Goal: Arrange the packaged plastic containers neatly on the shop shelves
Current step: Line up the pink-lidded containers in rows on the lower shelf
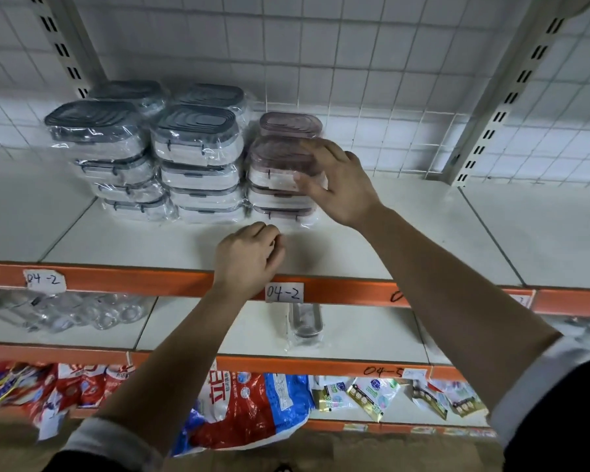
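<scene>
Shelf [423, 233]: grey-lidded stacks [198, 158] squared at left. Pink-lidded stack [280, 199] beside them, its top pack [276, 155] gripped by right hand [338, 185], likely final alignment. Left hand [249, 257] fingers curled, empty. Lone pack [305, 321] below, probably unplaced.

On the orange front edge of the upper shelf [133, 275], "04-2" is written by hand on a paper label [45, 280] near the left end and on a second paper label [284, 292] at the middle. "04-5" is written directly on the front edge of the lower shelf [321, 364], the last figure being less clear. A large "立" is printed on a red and blue bag [252, 407] below it.
</scene>
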Available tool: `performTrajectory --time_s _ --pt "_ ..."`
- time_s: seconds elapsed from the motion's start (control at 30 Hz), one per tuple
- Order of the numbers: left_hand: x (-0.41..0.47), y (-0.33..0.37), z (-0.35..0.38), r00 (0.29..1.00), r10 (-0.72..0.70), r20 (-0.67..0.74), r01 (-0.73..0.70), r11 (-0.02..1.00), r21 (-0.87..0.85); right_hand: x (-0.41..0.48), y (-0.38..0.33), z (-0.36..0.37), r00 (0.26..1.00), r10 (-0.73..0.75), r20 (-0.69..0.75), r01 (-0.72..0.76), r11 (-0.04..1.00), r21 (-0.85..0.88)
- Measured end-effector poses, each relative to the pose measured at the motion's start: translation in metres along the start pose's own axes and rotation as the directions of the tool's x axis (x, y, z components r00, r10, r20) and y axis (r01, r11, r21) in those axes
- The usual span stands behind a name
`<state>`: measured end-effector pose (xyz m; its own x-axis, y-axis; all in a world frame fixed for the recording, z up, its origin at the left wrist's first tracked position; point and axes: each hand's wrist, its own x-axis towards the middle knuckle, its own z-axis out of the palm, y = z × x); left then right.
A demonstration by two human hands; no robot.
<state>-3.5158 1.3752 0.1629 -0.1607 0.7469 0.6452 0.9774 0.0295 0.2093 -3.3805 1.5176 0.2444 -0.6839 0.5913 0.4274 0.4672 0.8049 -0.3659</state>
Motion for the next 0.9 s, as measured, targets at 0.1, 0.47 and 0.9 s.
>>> performTrajectory --time_s 0.1,0.47,0.9 --pt "-0.004 0.011 -0.003 0.998 0.023 -0.058 -0.024 1.0 -0.019 -0.032 0.009 -0.01 0.993 0.067 -0.092 -0.066 0.998 0.007" --pt "-0.07 0.139 -0.011 0.991 0.1 -0.086 -0.109 0.988 -0.106 -0.189 0.049 -0.063 0.949 0.212 -0.232 -0.201 0.977 0.072" --pt "-0.164 0.212 0.041 0.95 -0.008 0.313 0.047 0.992 -0.118 -0.334 0.085 -0.032 0.951 0.289 -0.109 -0.28 0.956 0.091"
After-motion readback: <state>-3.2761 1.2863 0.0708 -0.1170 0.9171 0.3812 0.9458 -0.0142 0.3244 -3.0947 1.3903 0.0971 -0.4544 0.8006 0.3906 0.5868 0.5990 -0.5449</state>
